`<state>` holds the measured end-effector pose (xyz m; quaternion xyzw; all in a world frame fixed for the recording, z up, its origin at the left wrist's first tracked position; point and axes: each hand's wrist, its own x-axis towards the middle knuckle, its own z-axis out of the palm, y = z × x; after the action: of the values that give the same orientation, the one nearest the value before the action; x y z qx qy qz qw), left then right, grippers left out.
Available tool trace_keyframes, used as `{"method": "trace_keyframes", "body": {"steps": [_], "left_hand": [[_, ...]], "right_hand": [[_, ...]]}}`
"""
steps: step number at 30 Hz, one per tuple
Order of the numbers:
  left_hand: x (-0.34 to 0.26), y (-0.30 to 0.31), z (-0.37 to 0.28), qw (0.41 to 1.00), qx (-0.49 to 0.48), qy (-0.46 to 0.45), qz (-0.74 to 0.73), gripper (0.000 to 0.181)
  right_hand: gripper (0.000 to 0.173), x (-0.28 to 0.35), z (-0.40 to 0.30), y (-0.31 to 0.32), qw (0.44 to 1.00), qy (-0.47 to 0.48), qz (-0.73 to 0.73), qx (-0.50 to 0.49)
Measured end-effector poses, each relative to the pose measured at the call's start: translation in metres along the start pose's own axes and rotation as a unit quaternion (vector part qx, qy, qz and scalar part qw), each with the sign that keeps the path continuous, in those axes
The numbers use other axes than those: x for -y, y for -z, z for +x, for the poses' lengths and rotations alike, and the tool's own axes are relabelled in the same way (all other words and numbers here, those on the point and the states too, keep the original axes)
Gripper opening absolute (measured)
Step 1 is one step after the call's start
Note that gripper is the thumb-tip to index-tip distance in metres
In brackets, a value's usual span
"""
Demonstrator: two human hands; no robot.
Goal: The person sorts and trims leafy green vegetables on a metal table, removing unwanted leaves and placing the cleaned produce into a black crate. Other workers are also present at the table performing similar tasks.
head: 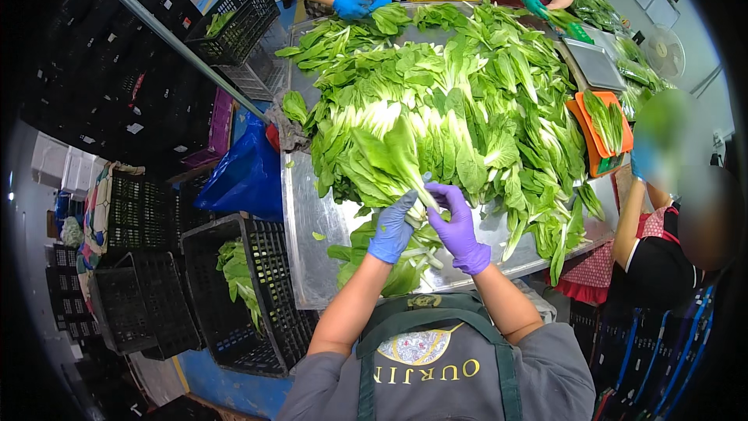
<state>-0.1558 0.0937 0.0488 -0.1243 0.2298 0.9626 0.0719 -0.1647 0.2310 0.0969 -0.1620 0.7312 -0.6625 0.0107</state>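
Note:
My left hand (pixel 392 228), in a blue glove, grips a bunch of leafy greens (pixel 383 161) by the pale stem ends, with the leaves pointing away from me. On the right, my right hand (pixel 459 225) wears a purple glove. Its thumb and fingers pinch the white base of a stalk in that same bunch. Just beyond lies a broad pile of leafy greens (pixel 421 82), spread over a metal table (pixel 318 228). More loose greens (pixel 403 275) rest under my wrists at the near edge, partly hidden by my hands.
Black crates (pixel 234 298) with a few greens stand left, near a blue plastic bag (pixel 242 169). An orange scale (pixel 599 134) bearing greens sits at the right edge. Co-workers' gloved hands (pixel 359 4) work across the table; another person (pixel 657 240) stands right. A metal pole (pixel 175 35) slants at left.

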Motion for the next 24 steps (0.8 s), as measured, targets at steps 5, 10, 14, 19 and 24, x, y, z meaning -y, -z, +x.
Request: {"method": "trace_keyframes", "body": {"steps": [5, 10, 14, 19, 24], "left_hand": [[0.015, 0.002, 0.008, 0.992, -0.054, -0.004, 0.118, 0.029], [0.036, 0.009, 0.02, 0.964, -0.033, -0.033, 0.261, 0.029], [0.04, -0.011, 0.031, 0.956, 0.063, 0.003, 0.288, 0.043], [0.039, -0.078, 0.065, 0.938, -0.025, 0.077, 0.336, 0.059], [0.064, -0.142, 0.124, 0.885, 0.028, -0.033, 0.463, 0.054]], "right_hand": [[0.067, 0.002, 0.007, 0.017, 0.99, -0.018, -0.096, 0.101], [0.097, 0.005, 0.022, 0.041, 0.98, -0.077, -0.018, 0.181], [0.093, -0.009, 0.037, 0.069, 0.975, 0.022, -0.082, 0.207], [0.087, -0.027, 0.067, 0.109, 0.976, 0.026, -0.058, 0.208], [0.087, -0.023, 0.103, 0.165, 0.994, 0.033, 0.05, 0.097]]}}
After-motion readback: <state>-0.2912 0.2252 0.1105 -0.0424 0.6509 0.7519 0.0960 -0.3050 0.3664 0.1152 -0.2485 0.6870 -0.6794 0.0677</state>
